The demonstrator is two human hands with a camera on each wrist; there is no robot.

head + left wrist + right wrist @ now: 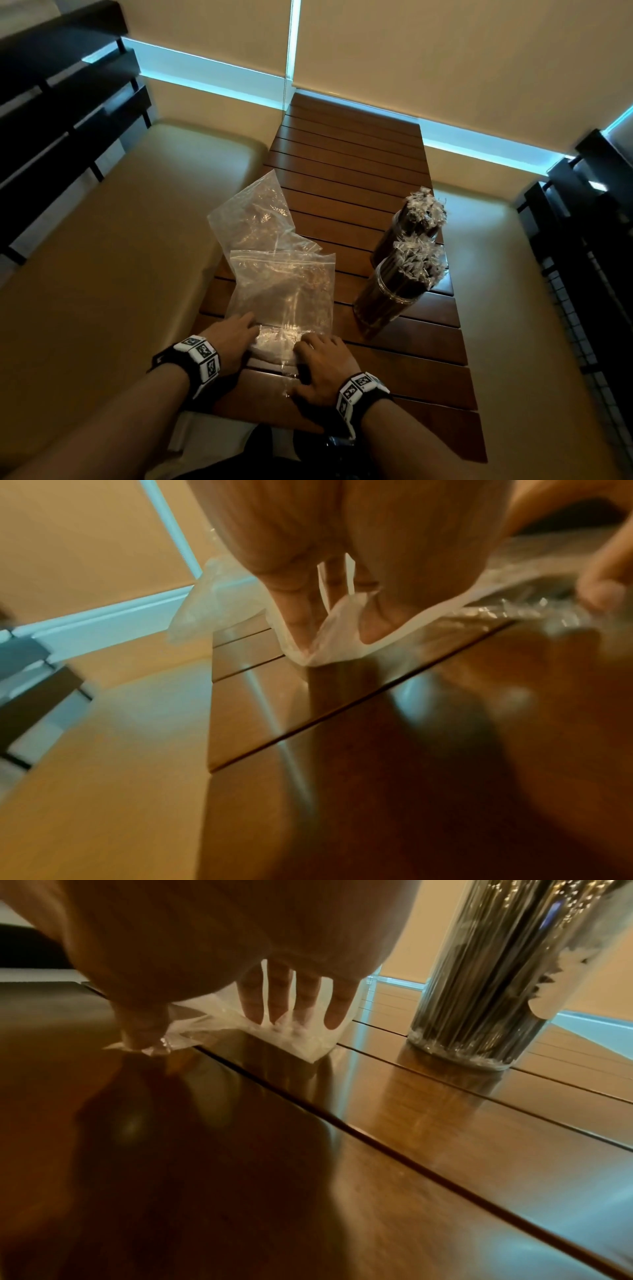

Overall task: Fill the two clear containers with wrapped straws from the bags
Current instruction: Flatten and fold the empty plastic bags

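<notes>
At the desk's (394, 370) near edge, both hands press the near zip bag (284, 294) flat, left hand (233, 337) and right hand (322, 363) fingers straight; both straw-filled containers (394, 291) stand upright, right hand nearer.

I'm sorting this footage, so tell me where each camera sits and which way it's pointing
Head: above, looking down the slatted table; both forearms and hands show.
Left wrist: beneath the left hand, low over the table; its fingers press the near bag.
Right wrist: beneath the right hand, facing the near container.
Shared: all three show that bag.
</notes>
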